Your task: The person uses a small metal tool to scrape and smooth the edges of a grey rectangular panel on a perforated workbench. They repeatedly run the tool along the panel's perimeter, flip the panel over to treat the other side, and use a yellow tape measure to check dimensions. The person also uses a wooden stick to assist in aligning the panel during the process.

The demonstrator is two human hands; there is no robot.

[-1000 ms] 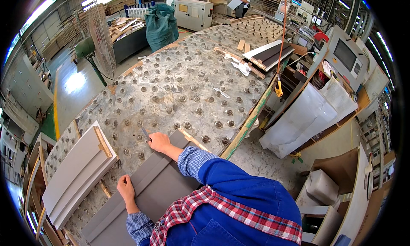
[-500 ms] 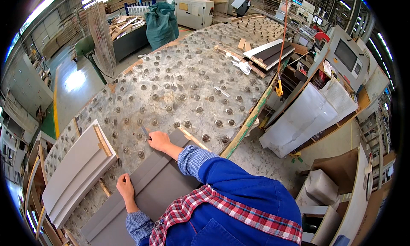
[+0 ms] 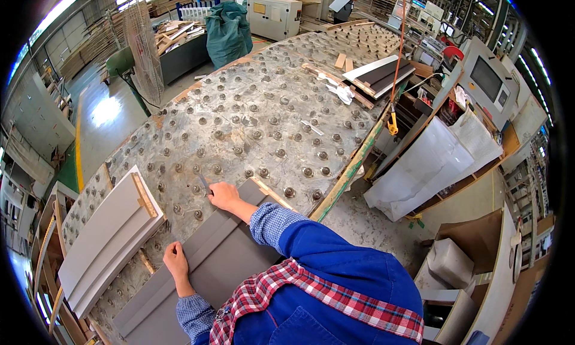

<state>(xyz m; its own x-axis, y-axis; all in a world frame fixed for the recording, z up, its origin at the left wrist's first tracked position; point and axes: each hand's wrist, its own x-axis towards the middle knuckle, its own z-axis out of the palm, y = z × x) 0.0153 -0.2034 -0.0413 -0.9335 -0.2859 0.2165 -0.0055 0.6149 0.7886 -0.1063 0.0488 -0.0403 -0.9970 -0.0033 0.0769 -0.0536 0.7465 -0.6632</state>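
Observation:
My right hand (image 3: 224,196) is closed around a thin, dark, flat blade-like tool (image 3: 204,181), whose tip points away from me beyond the far edge of a long grey panel (image 3: 230,244). The exact kind of tool cannot be made out. My left hand (image 3: 176,262) rests at the same far edge, further left, with its fingers curled in; whether they pinch anything is hidden. Raised strips run along the grey panel, which lies in front of me partly under my arms. To the left is a stack of pale panels (image 3: 108,237) with a small wooden strip (image 3: 144,196) on top.
The worktable (image 3: 239,114) is studded with ball rollers. On its far right lie dark and white boards (image 3: 380,75), a white cloth (image 3: 340,92) and small wood pieces. A yellow hook control (image 3: 392,124) hangs at the right edge, near a machine screen (image 3: 488,78). A green sack (image 3: 227,33) stands beyond.
Both hands keep nearly the same place on the grey panel. The view has shifted very slightly; nothing was taken up or let go.

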